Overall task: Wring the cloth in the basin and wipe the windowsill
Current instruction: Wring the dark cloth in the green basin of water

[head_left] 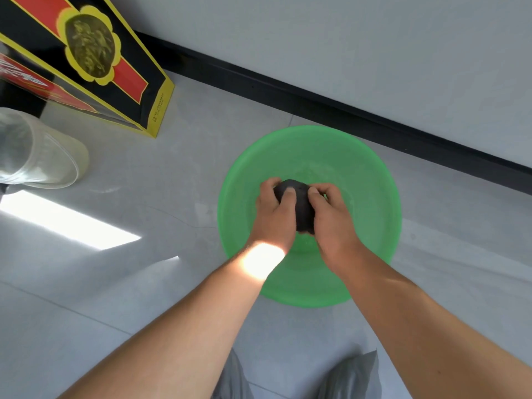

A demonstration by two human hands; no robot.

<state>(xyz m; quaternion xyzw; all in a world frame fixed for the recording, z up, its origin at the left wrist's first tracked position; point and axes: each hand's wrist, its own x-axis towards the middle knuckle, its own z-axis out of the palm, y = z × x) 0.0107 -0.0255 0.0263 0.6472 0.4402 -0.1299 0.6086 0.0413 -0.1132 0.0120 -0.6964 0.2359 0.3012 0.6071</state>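
Two bare hands meet over a green plastic basin [371, 168] that sits on a pale grey tiled floor [161, 283], seen from above by a camera on the person's head. Between them is a dark, nearly black cloth [298, 208] bunched into a tight wad, held above the middle of the basin. The left hand [273, 214] is curled closed around the cloth's left side, thumb pressed on top. The right hand [331, 217] is curled closed around its right side, knuckles raised. Both forearms reach in from the bottom edge, and a bright patch of sunlight falls across the left wrist. Whether the basin holds water cannot be told. Just beyond the basin, a black skirting board [345, 108] runs along the foot of a light grey wall. To the far left stands a black, red and yellow carton [86, 53], and near it a clear plastic container [37, 148] lies tilted on the floor. Grey trouser knees show at the bottom
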